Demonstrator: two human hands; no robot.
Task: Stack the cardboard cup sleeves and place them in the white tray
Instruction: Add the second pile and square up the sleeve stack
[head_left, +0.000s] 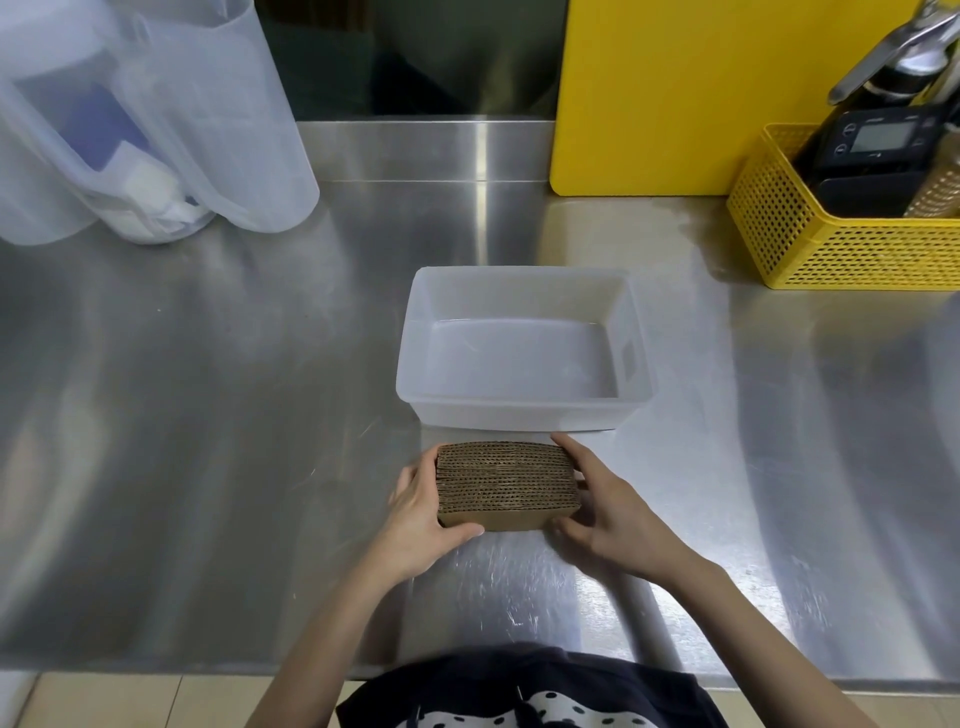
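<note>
steel counter (208, 415) bears white tray (524, 410), sleeve stack (506, 480), yellow basket (831, 249).

The steel counter (208, 415) carries a white tray (524, 415), sleeve stack (506, 480), yellow basket (831, 254), jugs (156, 130).

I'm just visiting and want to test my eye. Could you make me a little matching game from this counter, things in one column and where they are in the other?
Things:
1. sleeve stack
2. white tray
3. yellow basket
4. clear jugs

Places:
A. far left of the counter
B. between the two hands
C. far right of the counter
D. centre, just beyond the stack, nothing in it

Pairs: 1-B, 2-D, 3-C, 4-A
</note>
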